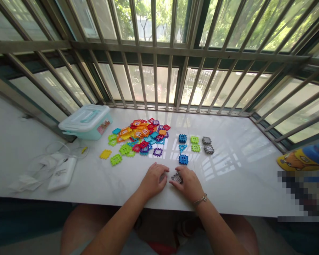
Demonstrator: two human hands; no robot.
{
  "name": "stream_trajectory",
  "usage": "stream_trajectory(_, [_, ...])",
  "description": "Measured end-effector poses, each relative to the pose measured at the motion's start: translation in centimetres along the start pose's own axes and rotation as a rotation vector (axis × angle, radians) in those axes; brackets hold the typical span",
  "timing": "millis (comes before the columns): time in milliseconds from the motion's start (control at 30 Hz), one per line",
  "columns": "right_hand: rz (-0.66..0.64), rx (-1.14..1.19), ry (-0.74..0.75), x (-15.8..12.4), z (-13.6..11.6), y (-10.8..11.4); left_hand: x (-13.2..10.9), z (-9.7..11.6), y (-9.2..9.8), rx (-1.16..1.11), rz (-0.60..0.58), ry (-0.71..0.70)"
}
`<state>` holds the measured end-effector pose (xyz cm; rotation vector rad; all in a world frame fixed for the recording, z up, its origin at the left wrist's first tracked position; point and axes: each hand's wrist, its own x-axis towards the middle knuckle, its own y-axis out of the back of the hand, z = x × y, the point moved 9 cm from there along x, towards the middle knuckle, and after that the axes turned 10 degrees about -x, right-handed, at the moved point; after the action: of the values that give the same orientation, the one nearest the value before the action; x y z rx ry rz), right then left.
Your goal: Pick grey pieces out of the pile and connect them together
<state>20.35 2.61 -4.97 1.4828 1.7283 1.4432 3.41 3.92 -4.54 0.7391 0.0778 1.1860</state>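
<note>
Grey plastic block (177,178) — near table edge (95,202)

Grey grid-patterned toy tile (177,178); multicoloured tile pile (138,136)

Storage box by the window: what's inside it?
The storage box is closed by its white lid, which covers the inside, so its contents cannot be seen. Only the pale teal side wall and a picture label show.

- A plastic storage box (85,122) sits on the marble counter (228,177), left of a heap of interlocking toy pieces (140,136).
- A power bank (62,173) lies in front of the box.
- Three columns of pieces (194,145) lie right of the heap.
</note>
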Motion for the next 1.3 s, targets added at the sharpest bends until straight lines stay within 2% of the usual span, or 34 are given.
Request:
stream_trajectory(100, [-0.040,0.068,-0.036,-0.2,0.8,0.3,0.1,-0.1,0.3,-0.035,0.011,0.016])
stream_trajectory(233, [-0.152,0.155,-0.174,-1.5,2.6,0.4,0.2,0.1,0.5,-0.059,0.018,0.015])
stream_trajectory(300, [-0.162,0.145,-0.178,-2.2,2.8,0.6,0.3,0.2,0.6,-0.063,0.023,0.013])
stream_trajectory(600, [0.020,-0.022,-0.001,-3.5,0.6,0.6,0.2,0.0,0.4,-0.066,0.014,0.027])
stream_trajectory(767, [0.105,-0.030,0.007,-3.7,0.1,1.6,0.2,0.1,0.5,-0.069,0.019,0.023])
stream_trajectory(867, [0.178,0.034,-0.049,-4.3,0.7,2.7,0.3,0.0,0.5,-0.071,0.016,0.032])
stream_trajectory(967, [0.291,0.054,-0.124,-4.3,2.7,5.0,0.3,0.0,0.5,-0.072,0.020,0.032])
stream_trajectory(1033, [0.369,0.016,-0.168,-3.5,5.0,7.0,0.3,0.0,0.5,-0.075,0.020,0.030])
stream_trajectory(1200, [0.516,-0.104,-0.443,0.3,13.9,11.3,0.3,-0.2,0.4,-0.076,0.013,0.036])
stream_trajectory(1300, [0.584,-0.214,-0.490,1.7,17.3,12.0,0.3,-0.2,0.4,-0.080,0.015,0.043])
